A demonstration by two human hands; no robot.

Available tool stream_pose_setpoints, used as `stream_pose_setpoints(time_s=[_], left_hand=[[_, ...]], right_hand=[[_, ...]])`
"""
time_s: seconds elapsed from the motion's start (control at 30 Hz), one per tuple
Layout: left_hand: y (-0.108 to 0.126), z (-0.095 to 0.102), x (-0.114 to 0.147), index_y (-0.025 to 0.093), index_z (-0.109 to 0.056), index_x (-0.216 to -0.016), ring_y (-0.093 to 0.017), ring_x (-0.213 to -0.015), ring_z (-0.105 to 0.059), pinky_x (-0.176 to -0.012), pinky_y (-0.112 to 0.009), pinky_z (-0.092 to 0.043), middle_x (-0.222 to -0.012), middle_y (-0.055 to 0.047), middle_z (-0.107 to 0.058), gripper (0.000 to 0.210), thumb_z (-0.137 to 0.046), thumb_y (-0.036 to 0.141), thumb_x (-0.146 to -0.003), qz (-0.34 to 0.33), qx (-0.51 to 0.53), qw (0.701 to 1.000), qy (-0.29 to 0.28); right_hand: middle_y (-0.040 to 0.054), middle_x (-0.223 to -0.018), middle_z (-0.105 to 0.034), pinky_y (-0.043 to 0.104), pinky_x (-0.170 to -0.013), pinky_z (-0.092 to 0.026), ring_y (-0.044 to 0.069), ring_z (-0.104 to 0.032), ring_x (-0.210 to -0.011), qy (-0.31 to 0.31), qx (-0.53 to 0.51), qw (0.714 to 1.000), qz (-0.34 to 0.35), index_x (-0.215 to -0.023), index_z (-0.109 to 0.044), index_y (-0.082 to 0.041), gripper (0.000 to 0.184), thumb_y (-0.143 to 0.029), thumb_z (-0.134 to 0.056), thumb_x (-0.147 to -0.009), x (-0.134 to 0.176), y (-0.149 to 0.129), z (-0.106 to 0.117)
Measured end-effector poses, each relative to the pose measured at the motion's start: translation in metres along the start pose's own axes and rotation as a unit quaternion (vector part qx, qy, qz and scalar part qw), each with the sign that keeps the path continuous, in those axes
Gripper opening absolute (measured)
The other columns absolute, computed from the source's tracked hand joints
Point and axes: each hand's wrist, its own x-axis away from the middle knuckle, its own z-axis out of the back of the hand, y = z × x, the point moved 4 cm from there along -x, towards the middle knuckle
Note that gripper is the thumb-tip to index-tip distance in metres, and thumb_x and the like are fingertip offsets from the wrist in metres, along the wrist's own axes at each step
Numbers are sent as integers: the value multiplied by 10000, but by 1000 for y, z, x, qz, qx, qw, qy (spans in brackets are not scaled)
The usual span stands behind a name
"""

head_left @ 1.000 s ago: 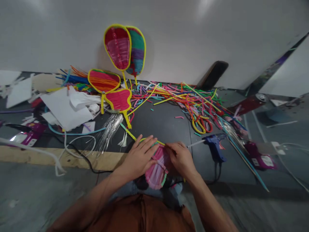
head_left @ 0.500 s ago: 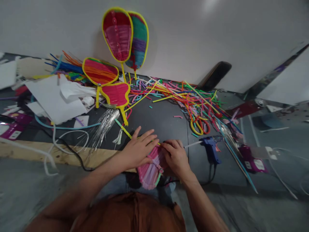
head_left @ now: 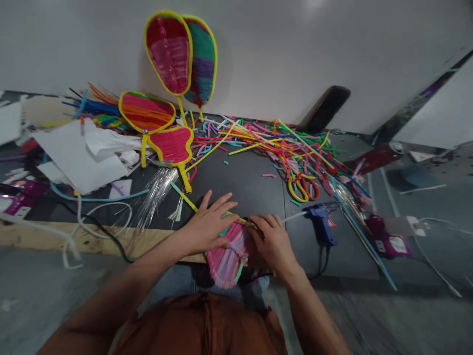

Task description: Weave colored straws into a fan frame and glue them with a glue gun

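Across the dark surface (head_left: 254,182) we count four yellow-rimmed pieces that look finished, as far as we can judge: a red-and-pink fan (head_left: 169,59) and a green-and-purple fan (head_left: 207,56) upright against the wall, with an orange-striped fan (head_left: 148,112) and a pink fan (head_left: 172,145) below them. The pink-and-lilac panel (head_left: 226,268) is less far along: it lies under our hands, its lower end overhanging the near edge, and its lower rim shows pink and mint but no yellow. Our left hand (head_left: 207,224) lies spread over its upper-left part, grip loose, thumb on its face. Our right hand (head_left: 272,241) has its fingertips pinched on the yellow strip (head_left: 189,201) at the panel's top edge (the tips partly hide the contact). The strip's far end runs free past our left hand, so most of the edging seems left. The blue glue gun (head_left: 322,226) lies nearby, unheld.
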Motion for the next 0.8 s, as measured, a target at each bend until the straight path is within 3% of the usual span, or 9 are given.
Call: stream_pose_setpoints(time_s=[0.3, 0.47, 0.8], left_hand=[[-2, -2, 0, 247, -541, -1279, -344, -1440, -195, -1102, -667, 34, -1454, -146, -437, 551, -669, 487, -801, -3, -2, 1000, 17], [-2, -2, 1, 241, -534, -1287, -351, -1439, -193, -1091, -680, 22, -1460, -159, -426, 574, -671, 501, -794, 0, -8, 1000, 18], [-3, -1, 6, 245, -506, -1339, -355, -1441, -184, -1085, -684, 58, -1474, -158, -411, 616, -634, 537, -811, 18, -5, 999, 37]], right_hand=[[68, -927, -716, 366, -822, -470, 215, -627, -854, -3, 11, 1000, -14, -1039, -682, -208, 226, -194, -473, -954, 22, 8, 16], [88, -995, -702, 369, -849, -474, 220, -605, -905, 3, 11, 1000, 0, -1098, -670, -194, 244, -225, -475, -956, 11, -1, 10], [82, -916, -680, 362, -783, -482, 214, -568, -805, -1, 44, 999, 27, -1083, -705, -216, 351, -83, -441, -892, 6, -4, -5]])
